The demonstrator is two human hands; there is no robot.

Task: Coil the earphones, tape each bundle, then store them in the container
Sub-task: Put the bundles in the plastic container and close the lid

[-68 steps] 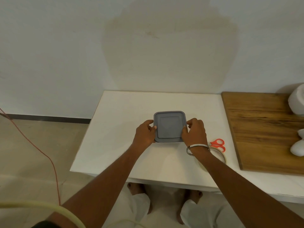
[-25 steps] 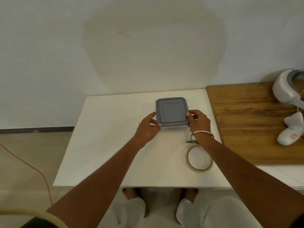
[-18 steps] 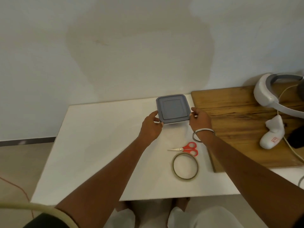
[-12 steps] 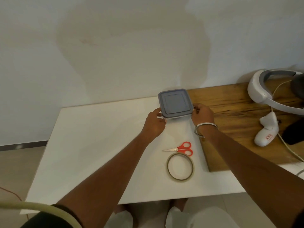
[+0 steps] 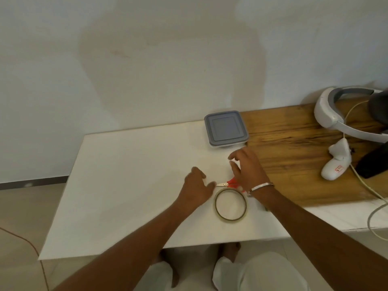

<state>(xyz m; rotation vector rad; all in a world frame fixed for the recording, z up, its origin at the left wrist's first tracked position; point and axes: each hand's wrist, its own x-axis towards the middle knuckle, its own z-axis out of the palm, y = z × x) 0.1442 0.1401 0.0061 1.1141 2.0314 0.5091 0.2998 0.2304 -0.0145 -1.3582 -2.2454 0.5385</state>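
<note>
Starting at the left of the frame, we see only bare white surface (image 5: 126, 185) until the middle, where our left hand (image 5: 197, 191) hovers low with its fingers loosely curled and holding nothing. Just right of it lie the red-handled scissors (image 5: 227, 183), blade tip pointing left toward that hand, and directly below them the flat ring of clear tape (image 5: 230, 204). Our right hand (image 5: 246, 171), fingers spread and relaxed, grips nothing either; it hangs over the scissor handles.

Up and to the right of both hands stands the square clear container with its grey lid (image 5: 226, 128) shut, at the far edge of the surface beside the brown wooden board (image 5: 294, 148). A white headset (image 5: 329, 114) rests on the board at the far right.

We cannot see any earphones (perhaps they are already sealed inside the container, though we cannot tell). The container lies above the right hand, which is the nearer of the two; the tape ring sits between both wrists, roughly as near to either.
</note>
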